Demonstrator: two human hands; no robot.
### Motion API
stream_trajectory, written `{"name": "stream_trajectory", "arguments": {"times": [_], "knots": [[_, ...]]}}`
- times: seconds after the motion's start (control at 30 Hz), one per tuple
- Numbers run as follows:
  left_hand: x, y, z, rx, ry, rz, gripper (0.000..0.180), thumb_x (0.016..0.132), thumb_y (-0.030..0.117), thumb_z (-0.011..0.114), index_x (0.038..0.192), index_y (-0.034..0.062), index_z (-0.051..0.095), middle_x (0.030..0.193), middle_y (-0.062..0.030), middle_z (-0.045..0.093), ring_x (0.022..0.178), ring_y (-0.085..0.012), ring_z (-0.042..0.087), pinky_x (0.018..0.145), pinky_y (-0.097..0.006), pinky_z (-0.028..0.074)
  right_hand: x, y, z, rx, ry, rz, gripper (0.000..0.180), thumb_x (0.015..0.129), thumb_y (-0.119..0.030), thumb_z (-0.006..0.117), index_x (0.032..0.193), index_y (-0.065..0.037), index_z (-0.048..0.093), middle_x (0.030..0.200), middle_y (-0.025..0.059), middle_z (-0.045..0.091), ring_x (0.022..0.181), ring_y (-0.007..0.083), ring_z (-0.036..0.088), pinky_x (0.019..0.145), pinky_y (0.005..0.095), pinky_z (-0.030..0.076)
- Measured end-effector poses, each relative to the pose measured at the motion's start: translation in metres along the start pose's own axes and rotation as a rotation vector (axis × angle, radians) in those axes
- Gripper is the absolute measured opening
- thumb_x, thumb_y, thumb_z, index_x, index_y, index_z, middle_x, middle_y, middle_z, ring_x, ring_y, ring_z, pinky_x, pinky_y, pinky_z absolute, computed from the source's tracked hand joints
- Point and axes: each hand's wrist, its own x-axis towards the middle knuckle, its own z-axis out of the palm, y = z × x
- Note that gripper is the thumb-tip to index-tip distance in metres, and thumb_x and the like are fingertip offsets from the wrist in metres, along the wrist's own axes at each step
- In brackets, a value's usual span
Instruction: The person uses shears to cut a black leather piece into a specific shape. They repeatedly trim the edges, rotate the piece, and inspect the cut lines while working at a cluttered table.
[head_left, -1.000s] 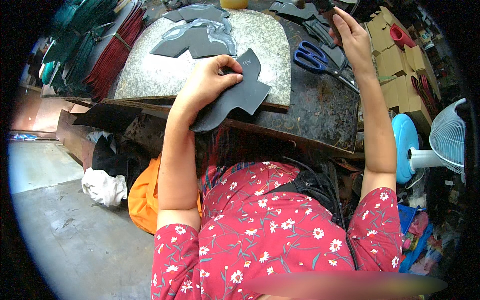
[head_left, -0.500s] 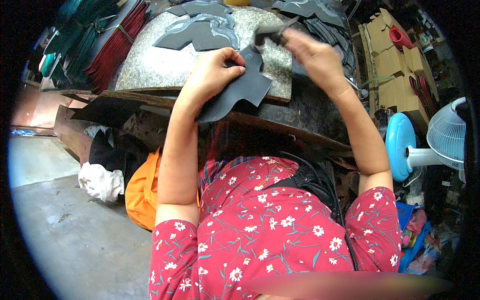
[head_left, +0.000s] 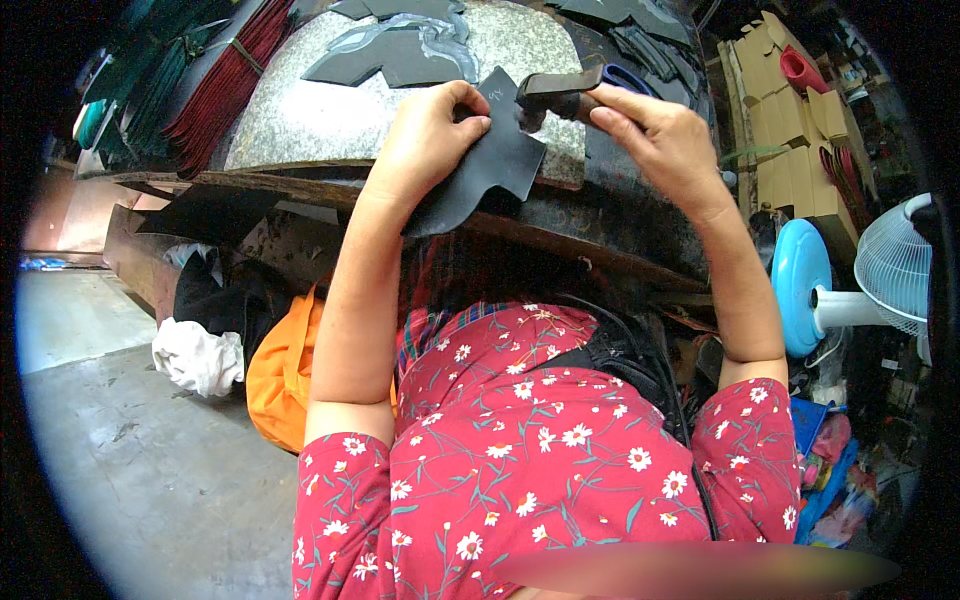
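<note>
My left hand (head_left: 430, 135) pinches the edge of a dark grey, leather-like cut piece (head_left: 490, 165) between thumb and fingers. The piece has an angular upper end and a curved lower end, which hangs past the front edge of the bench. Closed around the handle of a dark-headed hammer (head_left: 550, 90) is my right hand (head_left: 655, 140). The hammer head is at the piece's upper right edge; I cannot tell whether it touches. Behind it shows a blue loop (head_left: 628, 78), like a scissor handle. The piece rests partly on a speckled stone slab (head_left: 275, 125).
Similar cut pieces with greyish smears (head_left: 410, 65) lie farther back on the slab, and dark stacked pieces (head_left: 655, 60) at its right. Red strips (head_left: 225, 85) lie bundled at left. Cardboard boxes (head_left: 785, 190) and a fan (head_left: 890, 265) stand right; an orange bag (head_left: 285, 375) is below left.
My right hand has come down and slightly right, and the hammer, blurred before, now shows clearly. The cut piece has tilted and shifted a little under my left hand, which keeps its pinch.
</note>
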Motion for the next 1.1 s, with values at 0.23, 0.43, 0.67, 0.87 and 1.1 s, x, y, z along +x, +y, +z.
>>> {"name": "stream_trajectory", "arguments": {"times": [0.23, 0.43, 0.67, 0.87, 1.1], "knots": [[0.000, -0.001, 0.001, -0.029, 0.031, 0.005, 0.021, 0.082, 0.016, 0.072, 0.097, 0.0013, 0.072, 0.091, -0.0196, 0.072, 0.089, -0.0330, 0.070, 0.085, -0.038, 0.053, -0.006, -0.014, 0.006, 0.116, -0.113, 0.147, 0.032, 0.096, -0.040, 0.063, 0.121, -0.023, 0.071, 0.098, 0.0113, 0.073, 0.079, 0.0311, 0.071, 0.069, 0.0364, 0.056], [0.001, -0.004, 0.002, -0.035, 0.050, 0.040, 0.020, 0.082, 0.016, 0.072, 0.097, 0.0018, 0.072, 0.091, -0.0191, 0.072, 0.089, -0.0330, 0.070, 0.084, -0.038, 0.053, -0.014, -0.002, -0.016, 0.030, 0.031, -0.071, 0.033, 0.094, -0.040, 0.063, 0.121, -0.023, 0.071, 0.102, 0.0099, 0.074, 0.086, 0.0276, 0.072, 0.072, 0.0333, 0.057], [0.002, -0.003, 0.002, 0.005, 0.054, 0.018, 0.021, 0.085, 0.016, 0.071, 0.100, 0.0011, 0.070, 0.090, -0.0122, 0.072, 0.084, -0.0216, 0.067, 0.080, -0.033, 0.051, -0.024, -0.005, -0.012, 0.043, -0.116, 0.083, 0.034, 0.096, -0.039, 0.063, 0.122, -0.019, 0.070, 0.104, 0.0122, 0.072, 0.089, 0.0312, 0.071, 0.075, 0.0367, 0.057], [-0.001, -0.002, 0.004, -0.038, 0.058, -0.028, 0.020, 0.086, 0.015, 0.071, 0.100, 0.0004, 0.069, 0.086, -0.0087, 0.071, 0.083, -0.0151, 0.064, 0.077, -0.031, 0.051, -0.030, -0.007, -0.023, 0.299, 0.031, 0.197, 0.034, 0.095, -0.040, 0.064, 0.119, -0.018, 0.071, 0.104, 0.0117, 0.073, 0.090, 0.0288, 0.072, 0.075, 0.0349, 0.057], [-0.008, 0.002, -0.016, -0.356, -0.246, 0.011, 0.027, 0.080, 0.010, 0.073, 0.106, 0.0038, 0.069, 0.089, -0.0072, 0.071, 0.081, -0.0158, 0.066, 0.077, -0.030, 0.053, -0.035, 0.017, 0.012, 0.122, -0.048, 0.079, 0.033, 0.096, -0.041, 0.062, 0.122, -0.022, 0.070, 0.100, 0.0134, 0.072, 0.085, 0.0330, 0.071, 0.073, 0.0398, 0.057]]}}
